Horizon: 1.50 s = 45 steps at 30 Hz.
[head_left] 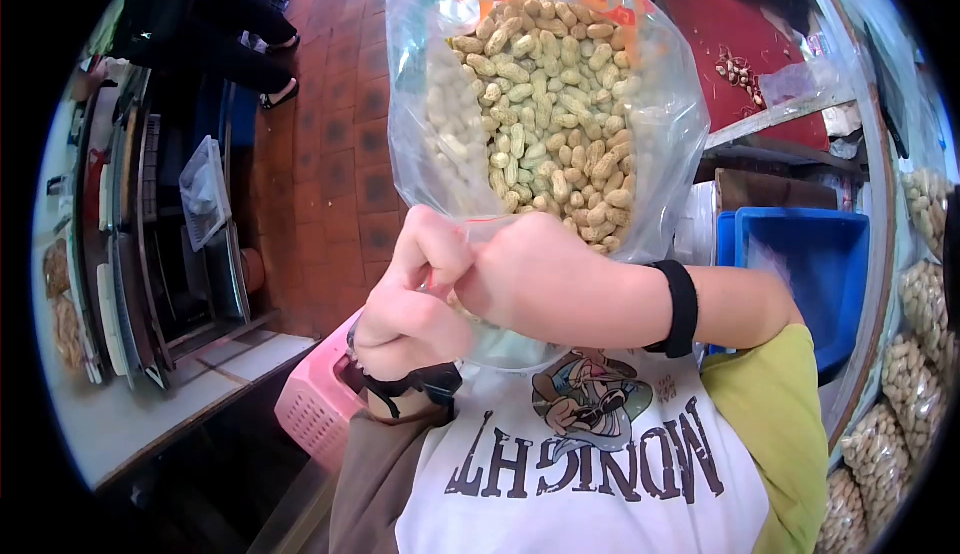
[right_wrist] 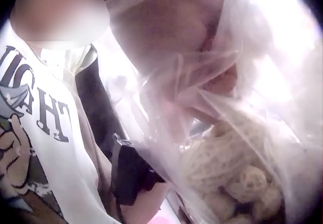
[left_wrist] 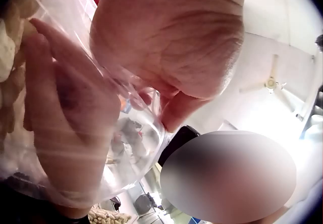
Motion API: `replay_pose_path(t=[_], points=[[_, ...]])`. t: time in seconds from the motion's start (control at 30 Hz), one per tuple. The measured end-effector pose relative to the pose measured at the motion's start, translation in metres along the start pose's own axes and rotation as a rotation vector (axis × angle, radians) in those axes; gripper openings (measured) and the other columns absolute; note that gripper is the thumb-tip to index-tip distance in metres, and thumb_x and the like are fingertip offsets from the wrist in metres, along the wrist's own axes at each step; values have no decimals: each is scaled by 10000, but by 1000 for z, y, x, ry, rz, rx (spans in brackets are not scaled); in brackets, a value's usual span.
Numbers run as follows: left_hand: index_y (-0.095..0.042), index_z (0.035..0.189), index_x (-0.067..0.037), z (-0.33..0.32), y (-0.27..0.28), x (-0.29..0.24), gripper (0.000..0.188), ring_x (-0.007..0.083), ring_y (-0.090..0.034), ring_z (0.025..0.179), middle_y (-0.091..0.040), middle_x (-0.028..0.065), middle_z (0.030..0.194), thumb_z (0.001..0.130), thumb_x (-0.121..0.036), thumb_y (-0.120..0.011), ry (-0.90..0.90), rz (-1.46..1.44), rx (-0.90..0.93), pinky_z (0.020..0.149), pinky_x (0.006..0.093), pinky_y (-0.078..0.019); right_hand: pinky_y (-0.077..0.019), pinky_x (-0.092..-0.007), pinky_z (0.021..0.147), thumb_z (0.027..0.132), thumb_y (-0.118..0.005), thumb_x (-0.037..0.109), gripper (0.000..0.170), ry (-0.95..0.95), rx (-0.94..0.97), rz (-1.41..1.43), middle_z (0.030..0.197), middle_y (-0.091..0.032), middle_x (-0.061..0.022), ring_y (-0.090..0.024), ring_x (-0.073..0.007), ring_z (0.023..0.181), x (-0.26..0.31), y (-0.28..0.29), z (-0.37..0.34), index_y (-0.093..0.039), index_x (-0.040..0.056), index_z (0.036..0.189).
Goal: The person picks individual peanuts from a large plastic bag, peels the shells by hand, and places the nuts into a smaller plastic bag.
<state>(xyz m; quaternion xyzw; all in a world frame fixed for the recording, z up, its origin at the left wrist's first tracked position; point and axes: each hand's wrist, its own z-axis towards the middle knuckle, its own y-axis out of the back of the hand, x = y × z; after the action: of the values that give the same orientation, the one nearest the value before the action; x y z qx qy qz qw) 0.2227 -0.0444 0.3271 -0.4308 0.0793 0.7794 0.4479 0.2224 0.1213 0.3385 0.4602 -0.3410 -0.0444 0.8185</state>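
A large clear plastic bag (head_left: 665, 124) full of unshelled peanuts (head_left: 560, 104) lies in front of the body in the head view, with orange-red print along its far edge. My left hand (head_left: 415, 299), fingers curled, pinches plastic at the bag's near edge. Against it, my right hand (head_left: 540, 269) grips the same gathered edge, its fingers folded out of sight. Clear film (left_wrist: 136, 148) stretches around both hands in the left wrist view. Peanuts (right_wrist: 222, 158) show through blurred plastic in the right wrist view. A thin red strip (head_left: 485, 220) shows near the hands.
A blue bin (head_left: 860, 284) stands at the right, and a pink perforated basket (head_left: 305, 409) is at the lower left. Bagged peanuts (head_left: 905, 384) line the right edge. A red surface (head_left: 700, 24) holds scattered bits. Someone's dark-clothed legs (head_left: 225, 29) are at the upper left.
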Motion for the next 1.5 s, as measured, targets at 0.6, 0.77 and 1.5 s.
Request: replay_pose_path(t=[0.6,0.77,1.5], points=[[-521,792,-32,28,-13,-5,210,180,-360,844,-345,61,927,931,-189,-533,282,307,-125,787,275,-315,-506,-195,673,788,-633,-110,278,-297,-475,1042,1028,-635,-53,-628,-47,788,-15,65,-37,-631,-18,1050],[-536,996,-9,39,-31,-4,225,147,-410,909,-392,57,969,1008,-220,-461,607,424,-347,838,263,-342,-488,-206,596,745,-651,-86,254,-243,-453,731,931,-600,-43,-591,-59,679,-11,64,-32,-675,35,967],[-580,1149,3,31,-19,6,257,84,-457,958,-456,13,1004,1017,-194,-480,570,185,-408,859,233,-354,-506,-284,620,683,-797,34,298,-153,-569,135,896,-603,-85,-617,-196,720,-19,47,-20,-700,51,964]])
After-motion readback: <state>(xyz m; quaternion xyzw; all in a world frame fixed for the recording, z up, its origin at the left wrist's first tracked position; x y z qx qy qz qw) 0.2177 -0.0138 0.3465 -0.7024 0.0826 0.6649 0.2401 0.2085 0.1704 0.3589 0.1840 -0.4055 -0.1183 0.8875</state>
